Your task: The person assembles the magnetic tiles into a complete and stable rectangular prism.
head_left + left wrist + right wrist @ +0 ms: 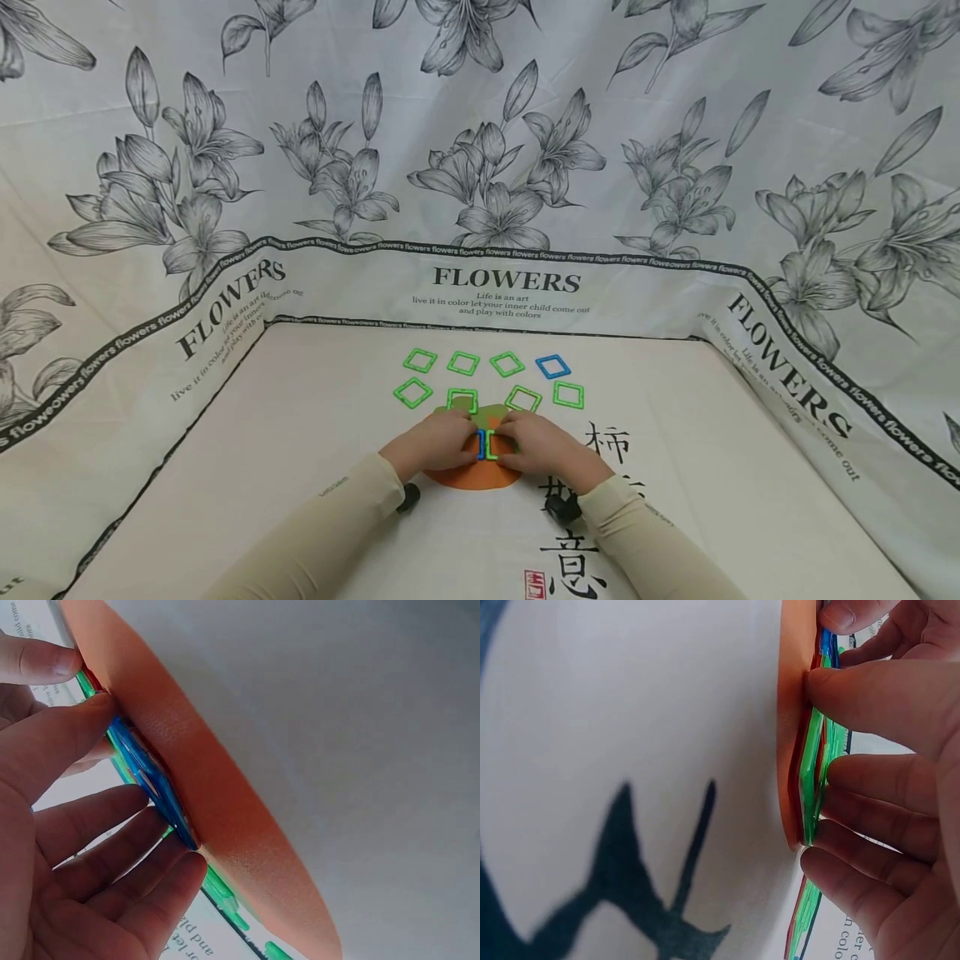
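My left hand [438, 442] pinches a blue square plastic frame [481, 445], thumb on the near side and fingers on the far side. Opposite it, my right hand [543, 447] pinches a green square frame [491, 446] in the same way. The two frames meet side by side between the hands, low over an orange persimmon print [474, 479]. In the left wrist view the blue frame [154, 780] lies along the fingertips; the right wrist view has the green frame [810, 765] between thumb and fingers. Both frames are partly covered by the hands.
Beyond the hands, several green frames [463, 363] lie in two rows, with one blue frame [552, 367] at the far right of the back row. Black brush characters [573, 567] are printed on the white cloth [300, 400]. Flower-printed curtains [495, 283] enclose the table.
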The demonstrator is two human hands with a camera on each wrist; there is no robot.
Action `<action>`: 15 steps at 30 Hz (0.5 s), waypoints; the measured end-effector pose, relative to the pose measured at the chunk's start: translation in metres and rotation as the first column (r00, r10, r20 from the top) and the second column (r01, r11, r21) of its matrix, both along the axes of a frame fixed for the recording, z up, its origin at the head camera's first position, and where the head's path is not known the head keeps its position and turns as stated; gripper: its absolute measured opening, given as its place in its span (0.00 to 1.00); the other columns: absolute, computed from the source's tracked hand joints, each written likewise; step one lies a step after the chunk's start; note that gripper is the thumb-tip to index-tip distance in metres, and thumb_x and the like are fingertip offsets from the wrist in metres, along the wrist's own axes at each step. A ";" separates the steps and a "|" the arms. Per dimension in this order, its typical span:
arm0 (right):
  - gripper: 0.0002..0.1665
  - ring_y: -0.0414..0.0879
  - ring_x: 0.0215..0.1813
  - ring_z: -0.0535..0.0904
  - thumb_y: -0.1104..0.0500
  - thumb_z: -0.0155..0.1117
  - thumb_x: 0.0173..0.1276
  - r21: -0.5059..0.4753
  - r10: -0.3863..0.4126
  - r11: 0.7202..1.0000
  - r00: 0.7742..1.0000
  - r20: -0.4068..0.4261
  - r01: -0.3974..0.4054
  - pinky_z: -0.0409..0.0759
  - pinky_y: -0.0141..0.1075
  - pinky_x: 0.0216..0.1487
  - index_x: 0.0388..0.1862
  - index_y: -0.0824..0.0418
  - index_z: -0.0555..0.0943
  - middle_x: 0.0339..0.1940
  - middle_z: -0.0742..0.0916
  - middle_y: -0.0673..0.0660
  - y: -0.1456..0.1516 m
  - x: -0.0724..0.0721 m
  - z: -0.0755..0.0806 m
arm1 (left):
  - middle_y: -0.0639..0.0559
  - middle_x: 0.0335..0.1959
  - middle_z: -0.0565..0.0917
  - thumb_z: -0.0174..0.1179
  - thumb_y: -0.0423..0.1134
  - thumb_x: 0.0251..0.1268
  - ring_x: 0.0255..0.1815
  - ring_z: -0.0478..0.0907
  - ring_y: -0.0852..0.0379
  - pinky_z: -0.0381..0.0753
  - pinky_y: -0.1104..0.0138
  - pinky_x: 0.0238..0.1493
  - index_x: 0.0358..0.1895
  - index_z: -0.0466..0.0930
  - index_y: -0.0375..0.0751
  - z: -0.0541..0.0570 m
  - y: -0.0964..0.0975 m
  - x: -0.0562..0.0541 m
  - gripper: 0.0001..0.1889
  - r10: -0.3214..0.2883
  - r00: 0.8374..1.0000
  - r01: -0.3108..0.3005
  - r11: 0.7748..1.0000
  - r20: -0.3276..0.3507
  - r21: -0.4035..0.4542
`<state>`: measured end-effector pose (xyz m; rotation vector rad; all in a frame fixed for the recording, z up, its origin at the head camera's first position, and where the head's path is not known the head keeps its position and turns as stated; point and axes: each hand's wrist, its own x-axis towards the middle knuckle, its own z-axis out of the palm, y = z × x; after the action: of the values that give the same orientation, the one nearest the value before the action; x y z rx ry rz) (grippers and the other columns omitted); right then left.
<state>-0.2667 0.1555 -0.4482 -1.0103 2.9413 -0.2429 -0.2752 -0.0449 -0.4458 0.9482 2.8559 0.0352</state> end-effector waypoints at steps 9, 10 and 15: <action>0.26 0.48 0.53 0.79 0.48 0.68 0.63 0.012 0.006 1.000 1.000 -0.001 -0.006 0.79 0.42 0.57 0.53 0.64 0.83 0.52 0.83 0.55 0.000 -0.001 0.000 | 0.50 0.53 0.80 0.59 0.55 0.66 0.50 0.78 0.56 0.78 0.63 0.57 0.55 0.81 0.44 -0.002 0.001 -0.001 0.23 0.008 1.000 -0.008 1.000 0.001 -0.008; 0.26 0.48 0.53 0.79 0.48 0.68 0.63 0.013 0.005 1.000 1.000 0.001 -0.005 0.79 0.42 0.57 0.54 0.64 0.83 0.52 0.83 0.55 0.000 -0.001 0.000 | 0.50 0.53 0.80 0.59 0.55 0.66 0.50 0.78 0.56 0.78 0.63 0.57 0.55 0.81 0.44 -0.002 0.001 -0.001 0.23 0.009 1.000 -0.009 1.000 0.003 -0.006; 0.24 0.46 0.51 0.78 0.50 0.68 0.62 0.017 -0.009 1.000 1.000 0.026 0.009 0.79 0.41 0.56 0.53 0.63 0.83 0.52 0.83 0.54 -0.001 -0.001 0.002 | 0.51 0.53 0.81 0.60 0.55 0.65 0.47 0.77 0.58 0.78 0.63 0.56 0.54 0.81 0.45 -0.002 0.000 -0.004 0.22 0.030 0.999 -0.031 0.999 0.036 0.029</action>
<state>-0.2674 0.1548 -0.4461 -0.9844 2.9205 -0.2298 -0.2793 -0.0449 -0.4476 0.9001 2.8451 0.0967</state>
